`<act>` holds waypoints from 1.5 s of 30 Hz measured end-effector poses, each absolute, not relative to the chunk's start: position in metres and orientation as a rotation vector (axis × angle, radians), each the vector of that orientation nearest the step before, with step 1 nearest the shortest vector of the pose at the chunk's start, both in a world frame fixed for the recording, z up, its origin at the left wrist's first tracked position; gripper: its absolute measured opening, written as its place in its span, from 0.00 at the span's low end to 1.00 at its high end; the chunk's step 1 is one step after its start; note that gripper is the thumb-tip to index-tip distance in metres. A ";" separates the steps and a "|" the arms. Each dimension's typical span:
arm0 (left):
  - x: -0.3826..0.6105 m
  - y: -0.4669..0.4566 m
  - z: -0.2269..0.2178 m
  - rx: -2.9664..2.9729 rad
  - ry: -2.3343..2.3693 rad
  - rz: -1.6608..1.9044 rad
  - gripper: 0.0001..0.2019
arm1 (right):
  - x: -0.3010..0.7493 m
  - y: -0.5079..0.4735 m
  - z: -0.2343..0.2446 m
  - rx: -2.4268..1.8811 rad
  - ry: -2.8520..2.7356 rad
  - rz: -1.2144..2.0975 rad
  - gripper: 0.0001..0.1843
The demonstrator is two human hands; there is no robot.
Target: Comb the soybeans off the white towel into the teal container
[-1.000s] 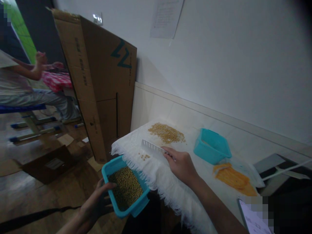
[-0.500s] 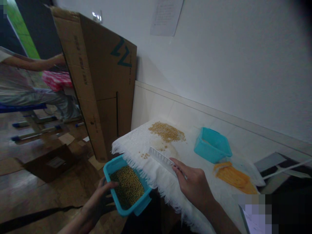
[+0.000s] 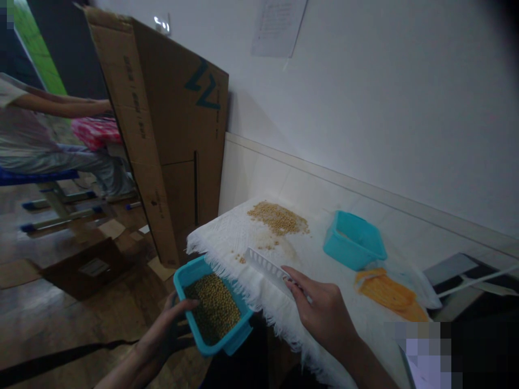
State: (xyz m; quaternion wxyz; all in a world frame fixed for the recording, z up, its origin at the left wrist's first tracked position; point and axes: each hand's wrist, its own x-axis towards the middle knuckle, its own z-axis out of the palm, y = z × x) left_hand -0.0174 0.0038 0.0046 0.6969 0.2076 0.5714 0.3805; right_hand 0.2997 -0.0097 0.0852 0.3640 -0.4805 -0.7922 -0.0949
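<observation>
My left hand (image 3: pixel 166 324) grips the side of a turquoise plastic container (image 3: pixel 241 334), its thumb over the rim. Yellowish soybeans (image 3: pixel 217 308) lie inside it. The container is tilted just below the fringed edge of a white cloth (image 3: pixel 227 232). My right hand (image 3: pixel 320 302) is closed around one end of a white slotted plastic strip (image 3: pixel 265 266), which stands on edge on the cloth. A few loose soybeans (image 3: pixel 240 259) lie by the strip's far end. Farther back on the cloth is a spread pile of soybeans (image 3: pixel 279 219).
A second turquoise container (image 3: pixel 352 248) stands on the right of the cloth, beside an orange cloth-like item (image 3: pixel 385 292). A tall cardboard box (image 3: pixel 178 135) rises at the left against the wall. Beyond it sits another person (image 3: pixel 36 124). Flattened cardboard (image 3: pixel 85 270) lies on the floor.
The strip has shifted slightly left toward the cloth's fringed edge, close to the loose soybeans. The left hand and its container stay nearly where they were.
</observation>
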 end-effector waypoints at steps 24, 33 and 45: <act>-0.014 0.004 0.006 0.469 1.285 0.903 0.39 | 0.288 -0.011 0.089 -1.113 -2.107 -0.128 0.20; -0.014 0.006 0.011 0.455 1.302 0.884 0.39 | 0.293 0.013 0.091 -1.295 -1.990 -0.208 0.19; -0.017 0.005 0.011 0.456 1.294 0.900 0.39 | 0.290 0.016 0.091 -1.294 -1.990 -0.186 0.18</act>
